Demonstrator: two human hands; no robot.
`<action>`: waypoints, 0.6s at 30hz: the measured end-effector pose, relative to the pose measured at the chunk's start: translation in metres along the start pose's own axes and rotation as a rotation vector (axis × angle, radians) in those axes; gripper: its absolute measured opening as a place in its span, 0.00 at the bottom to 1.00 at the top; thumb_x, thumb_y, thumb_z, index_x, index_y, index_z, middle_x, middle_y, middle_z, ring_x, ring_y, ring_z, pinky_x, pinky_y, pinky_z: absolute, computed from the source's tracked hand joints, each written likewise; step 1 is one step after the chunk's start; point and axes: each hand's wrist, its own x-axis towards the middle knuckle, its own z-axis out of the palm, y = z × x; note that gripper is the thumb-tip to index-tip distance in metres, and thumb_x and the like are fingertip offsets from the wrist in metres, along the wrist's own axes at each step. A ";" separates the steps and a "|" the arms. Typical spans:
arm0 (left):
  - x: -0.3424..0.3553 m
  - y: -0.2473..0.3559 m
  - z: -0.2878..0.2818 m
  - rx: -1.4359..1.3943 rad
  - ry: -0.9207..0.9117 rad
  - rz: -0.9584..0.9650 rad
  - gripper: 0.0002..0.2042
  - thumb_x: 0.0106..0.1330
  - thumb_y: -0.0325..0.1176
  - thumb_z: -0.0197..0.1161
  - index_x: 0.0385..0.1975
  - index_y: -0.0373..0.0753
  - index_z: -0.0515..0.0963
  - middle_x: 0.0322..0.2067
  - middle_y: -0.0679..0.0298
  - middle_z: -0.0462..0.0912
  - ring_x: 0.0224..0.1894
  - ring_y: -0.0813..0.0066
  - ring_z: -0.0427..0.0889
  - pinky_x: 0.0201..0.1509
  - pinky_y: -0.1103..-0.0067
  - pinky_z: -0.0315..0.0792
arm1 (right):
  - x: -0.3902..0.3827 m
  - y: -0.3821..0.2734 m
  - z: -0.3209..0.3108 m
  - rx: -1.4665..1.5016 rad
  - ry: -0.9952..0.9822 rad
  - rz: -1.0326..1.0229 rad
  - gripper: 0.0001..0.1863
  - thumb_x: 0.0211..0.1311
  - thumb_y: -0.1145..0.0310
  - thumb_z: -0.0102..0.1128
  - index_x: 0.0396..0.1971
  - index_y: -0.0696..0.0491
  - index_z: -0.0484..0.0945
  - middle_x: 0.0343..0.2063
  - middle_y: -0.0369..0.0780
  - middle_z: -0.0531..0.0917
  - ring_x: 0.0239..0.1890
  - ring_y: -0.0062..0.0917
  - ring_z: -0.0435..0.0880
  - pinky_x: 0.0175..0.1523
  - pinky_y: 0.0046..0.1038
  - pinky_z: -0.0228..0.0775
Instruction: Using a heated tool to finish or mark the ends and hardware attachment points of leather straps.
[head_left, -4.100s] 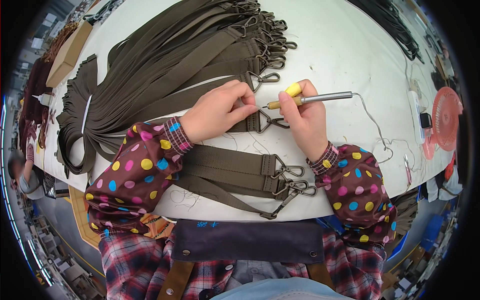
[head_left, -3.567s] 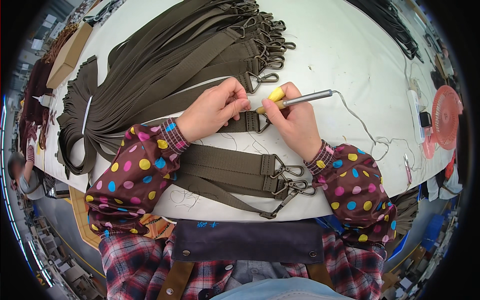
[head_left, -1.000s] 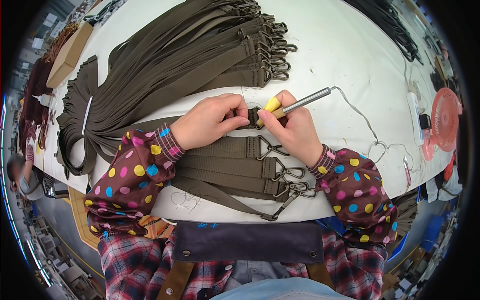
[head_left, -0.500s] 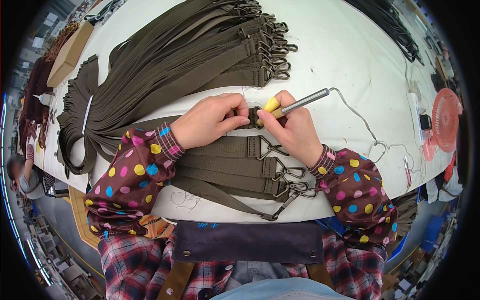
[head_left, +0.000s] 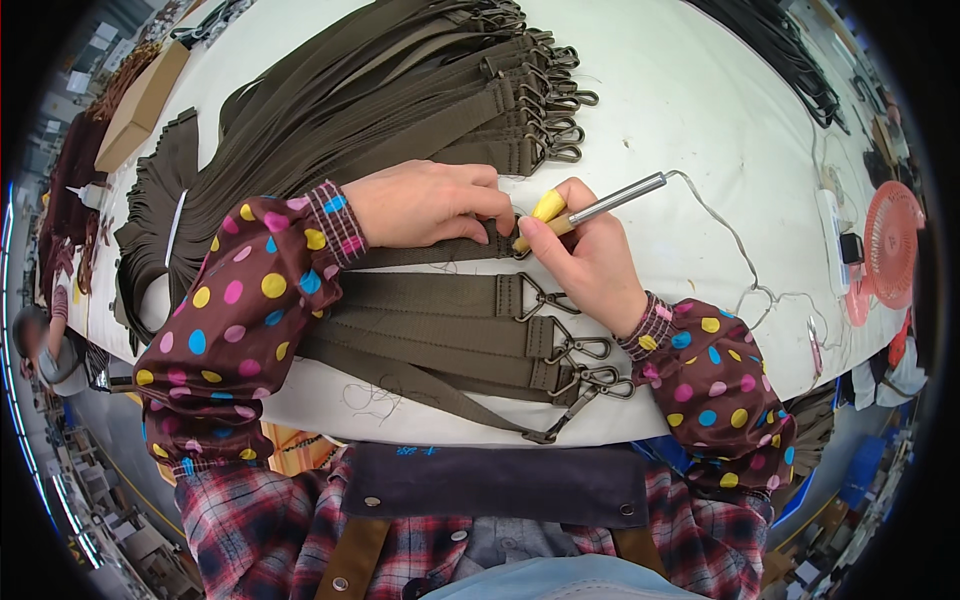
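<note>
My right hand (head_left: 590,257) is closed round a slim corded tool (head_left: 630,192) with a silver barrel and a tan grip. Its near end meets the stitched end of a dark olive webbing strap (head_left: 462,250). A yellow piece (head_left: 547,205) shows at my right fingers; its kind is unclear. My left hand (head_left: 430,205) reaches in from the left, its fingers bent and closed on that strap near its end. My fingers partly cover the strap's metal fitting. Nearer me lie several similar straps (head_left: 430,310) with dark metal snap hooks (head_left: 580,347).
A large bundle of straps (head_left: 340,120), tied with a white band (head_left: 174,228), fills the far left. Black cords (head_left: 780,60) lie at the far right. A pink fan-like round thing (head_left: 892,245) stands right, beside a white power strip (head_left: 830,230). The tool's cable (head_left: 725,222) trails rightward.
My left hand has shifted slightly away from me and turned, its forearm swinging left. The right hand stays nearly in place with the tool, which has moved slightly right.
</note>
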 end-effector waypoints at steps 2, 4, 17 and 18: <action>0.002 -0.009 0.001 -0.020 -0.002 0.042 0.08 0.59 0.31 0.61 0.36 0.40 0.73 0.35 0.63 0.72 0.35 0.62 0.77 0.35 0.72 0.72 | 0.000 0.000 0.000 0.018 0.000 -0.006 0.11 0.59 0.69 0.58 0.29 0.57 0.66 0.19 0.36 0.79 0.19 0.14 0.75 0.25 0.18 0.65; 0.005 -0.011 0.001 -0.040 -0.005 0.079 0.08 0.59 0.31 0.61 0.36 0.40 0.73 0.35 0.63 0.72 0.34 0.62 0.77 0.34 0.72 0.72 | 0.001 0.001 0.000 0.007 -0.009 -0.004 0.11 0.59 0.69 0.58 0.28 0.57 0.66 0.18 0.36 0.78 0.19 0.14 0.75 0.25 0.18 0.65; 0.011 -0.014 -0.001 -0.032 -0.067 0.051 0.08 0.57 0.32 0.63 0.33 0.41 0.73 0.34 0.65 0.72 0.32 0.64 0.76 0.33 0.73 0.71 | 0.001 0.003 0.002 -0.053 -0.007 -0.010 0.12 0.58 0.67 0.60 0.27 0.56 0.67 0.15 0.34 0.74 0.16 0.14 0.70 0.22 0.19 0.61; 0.011 -0.014 -0.001 -0.034 -0.072 0.040 0.07 0.57 0.32 0.63 0.33 0.42 0.73 0.33 0.65 0.72 0.32 0.65 0.76 0.33 0.73 0.71 | 0.000 0.003 0.002 -0.053 -0.008 -0.011 0.12 0.58 0.67 0.60 0.27 0.56 0.67 0.15 0.34 0.74 0.16 0.14 0.70 0.22 0.19 0.61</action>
